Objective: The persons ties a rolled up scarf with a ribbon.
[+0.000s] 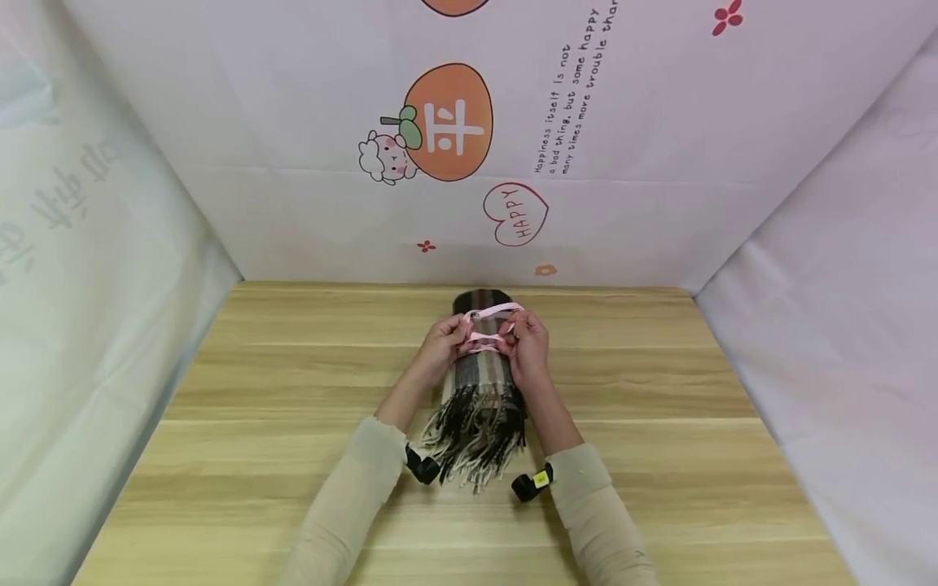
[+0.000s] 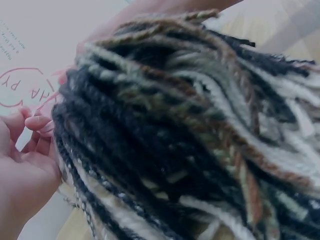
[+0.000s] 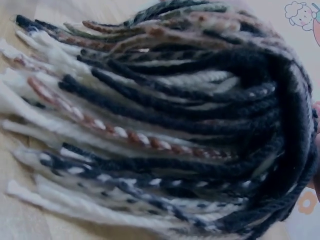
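A rolled plaid scarf [image 1: 482, 370] in black, grey and brown lies lengthwise on the table, its fringe [image 1: 476, 435] spread toward the person. Across the upper part of the roll runs a pink ribbon [image 1: 500, 309], with loops and crossing strands on top. From the left side, the left hand [image 1: 440, 346] pinches one part of the ribbon between thumb and fingers. The right hand [image 1: 532, 346] pinches another part on the right side. In the left wrist view, the left hand [image 2: 30, 175] shows beside the fringe. Fringe strands [image 3: 150, 135] fill the right wrist view and hide most of the right hand.
The wood-grain table [image 1: 293, 391] extends on both sides of the scarf. A white printed back wall [image 1: 623, 220] rises just behind the roll, and white sheets flank the table. Small black cameras [image 1: 423, 468] are strapped at both wrists, near the fringe.
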`<state>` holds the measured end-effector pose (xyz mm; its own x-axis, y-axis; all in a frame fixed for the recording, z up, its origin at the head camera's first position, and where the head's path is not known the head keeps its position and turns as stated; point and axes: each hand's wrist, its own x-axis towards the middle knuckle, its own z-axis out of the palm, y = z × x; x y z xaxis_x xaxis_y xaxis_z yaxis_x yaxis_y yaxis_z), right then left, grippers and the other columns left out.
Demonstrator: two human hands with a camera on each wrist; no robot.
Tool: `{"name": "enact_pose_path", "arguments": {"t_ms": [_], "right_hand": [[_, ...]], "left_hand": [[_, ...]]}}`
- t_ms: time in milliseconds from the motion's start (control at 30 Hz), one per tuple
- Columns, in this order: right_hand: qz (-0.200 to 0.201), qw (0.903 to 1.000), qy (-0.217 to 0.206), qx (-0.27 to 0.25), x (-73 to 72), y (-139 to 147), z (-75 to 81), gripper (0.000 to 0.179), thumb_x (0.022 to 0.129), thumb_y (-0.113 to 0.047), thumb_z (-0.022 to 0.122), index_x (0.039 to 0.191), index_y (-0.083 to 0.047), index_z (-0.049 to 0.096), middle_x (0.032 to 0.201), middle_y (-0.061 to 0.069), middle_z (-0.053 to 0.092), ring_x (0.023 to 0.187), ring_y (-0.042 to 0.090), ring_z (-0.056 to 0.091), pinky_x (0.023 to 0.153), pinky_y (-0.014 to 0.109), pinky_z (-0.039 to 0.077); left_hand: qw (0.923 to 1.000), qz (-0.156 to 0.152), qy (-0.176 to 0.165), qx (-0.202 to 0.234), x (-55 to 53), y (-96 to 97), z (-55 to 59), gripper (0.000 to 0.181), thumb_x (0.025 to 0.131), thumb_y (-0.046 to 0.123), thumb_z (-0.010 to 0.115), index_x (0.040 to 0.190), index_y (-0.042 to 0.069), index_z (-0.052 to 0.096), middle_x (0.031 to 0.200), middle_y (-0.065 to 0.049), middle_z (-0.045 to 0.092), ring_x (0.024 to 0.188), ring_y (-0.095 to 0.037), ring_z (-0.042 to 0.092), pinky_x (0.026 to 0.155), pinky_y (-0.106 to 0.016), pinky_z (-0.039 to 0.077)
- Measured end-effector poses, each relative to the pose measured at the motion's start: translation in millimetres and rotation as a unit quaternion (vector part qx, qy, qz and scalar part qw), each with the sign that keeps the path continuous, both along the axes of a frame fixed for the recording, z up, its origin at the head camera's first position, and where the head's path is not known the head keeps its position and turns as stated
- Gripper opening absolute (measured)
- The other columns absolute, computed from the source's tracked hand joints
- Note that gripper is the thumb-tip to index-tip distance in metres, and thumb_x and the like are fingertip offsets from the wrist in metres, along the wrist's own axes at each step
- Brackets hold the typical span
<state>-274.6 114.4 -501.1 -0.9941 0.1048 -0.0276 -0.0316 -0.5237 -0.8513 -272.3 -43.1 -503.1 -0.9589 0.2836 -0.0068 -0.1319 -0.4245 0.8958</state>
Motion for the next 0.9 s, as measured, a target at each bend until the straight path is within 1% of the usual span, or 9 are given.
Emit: {"name": "enact_pose_path", "arguments": {"t_ms": [133, 200, 267, 400, 500, 600, 700, 800, 900], "right_hand": [[-0.010, 0.9999, 0.007, 0.009, -1.2, -0.5, -3.0, 0.034, 0.106, -0.025, 0.041, 0.079, -0.007, 0.051, 0.060, 0.001, 0.054, 0.044, 0.006, 0.045, 0.039, 0.017, 0.034], [-0.013, 0.9999, 0.008, 0.005, -1.6, 0.0, -4.1, 0.034, 0.107, -0.023, 0.040, 0.079, -0.006, 0.050, 0.059, 0.001, 0.053, 0.043, 0.007, 0.045, 0.039, 0.018, 0.037], [-0.014, 0.9999, 0.009, -0.001, -2.0, 1.2, -4.9, 0.034, 0.107, -0.021, 0.040, 0.079, -0.007, 0.050, 0.059, 0.001, 0.052, 0.043, 0.007, 0.047, 0.040, 0.019, 0.040], [-0.017, 0.9997, 0.005, -0.014, -2.2, 2.7, -5.6, 0.034, 0.107, -0.023, 0.038, 0.079, -0.008, 0.049, 0.059, 0.002, 0.051, 0.042, 0.009, 0.051, 0.041, 0.021, 0.045], [-0.032, 0.9990, 0.005, -0.030, -2.4, 3.0, -6.2, 0.034, 0.105, -0.027, 0.038, 0.079, -0.008, 0.047, 0.058, 0.002, 0.051, 0.040, 0.010, 0.049, 0.040, 0.021, 0.043], [-0.048, 0.9982, 0.011, -0.033, -2.5, 1.7, -5.8, 0.033, 0.105, -0.028, 0.037, 0.079, -0.009, 0.047, 0.056, 0.001, 0.051, 0.039, 0.010, 0.047, 0.039, 0.020, 0.039], [-0.048, 0.9983, 0.015, -0.031, -2.6, -0.2, -5.6, 0.033, 0.105, -0.028, 0.038, 0.080, -0.009, 0.047, 0.056, 0.001, 0.052, 0.039, 0.010, 0.047, 0.039, 0.020, 0.039], [-0.042, 0.9985, 0.013, -0.034, -2.6, 0.1, -6.9, 0.032, 0.105, -0.026, 0.039, 0.081, -0.008, 0.047, 0.057, 0.003, 0.052, 0.040, 0.011, 0.051, 0.040, 0.021, 0.044], [-0.042, 0.9988, 0.010, -0.023, -2.0, 2.7, -8.3, 0.031, 0.106, -0.024, 0.038, 0.081, -0.007, 0.046, 0.058, 0.003, 0.052, 0.041, 0.012, 0.056, 0.042, 0.022, 0.049]], "left_hand": [[0.9996, -0.021, 0.019, -0.007, -3.2, -3.9, -1.8, 0.037, 0.105, 0.000, 0.037, 0.075, 0.015, 0.053, 0.073, 0.005, 0.044, 0.061, -0.005, 0.040, 0.064, -0.017, 0.045], [0.9994, -0.022, 0.025, -0.004, -3.4, -5.5, -3.0, 0.038, 0.105, 0.000, 0.036, 0.075, 0.014, 0.054, 0.072, 0.004, 0.045, 0.062, -0.006, 0.041, 0.062, -0.018, 0.042], [0.9993, -0.022, 0.029, 0.004, -2.9, -7.1, -4.6, 0.039, 0.105, 0.001, 0.036, 0.074, 0.015, 0.055, 0.072, 0.003, 0.046, 0.064, -0.007, 0.044, 0.064, -0.018, 0.044], [0.9981, -0.023, 0.020, 0.054, 0.0, -9.6, -6.4, 0.035, 0.104, 0.006, 0.041, 0.076, 0.015, 0.058, 0.075, 0.004, 0.050, 0.070, -0.007, 0.050, 0.069, -0.020, 0.048], [0.9933, -0.032, 0.006, 0.111, 1.1, -11.3, -9.3, 0.027, 0.101, 0.016, 0.049, 0.076, 0.016, 0.060, 0.077, 0.005, 0.051, 0.073, -0.008, 0.055, 0.075, -0.024, 0.052], [0.9885, -0.039, -0.003, 0.146, 0.8, -13.1, -12.4, 0.020, 0.096, 0.023, 0.054, 0.078, 0.017, 0.062, 0.078, 0.006, 0.053, 0.076, -0.008, 0.058, 0.077, -0.026, 0.054], [0.9866, -0.047, 0.001, 0.156, -0.2, -15.1, -15.7, 0.022, 0.097, 0.023, 0.053, 0.076, 0.015, 0.058, 0.079, 0.005, 0.051, 0.077, -0.009, 0.058, 0.079, -0.025, 0.054], [0.9853, -0.053, 0.004, 0.162, -0.1, -17.9, -17.9, 0.028, 0.100, 0.020, 0.047, 0.074, 0.015, 0.055, 0.079, 0.004, 0.051, 0.079, -0.010, 0.059, 0.081, -0.027, 0.054], [0.9868, -0.061, 0.010, 0.149, 0.1, -20.1, -18.1, 0.031, 0.103, 0.017, 0.043, 0.075, 0.013, 0.055, 0.081, 0.003, 0.052, 0.082, -0.011, 0.061, 0.085, -0.028, 0.056]]}}
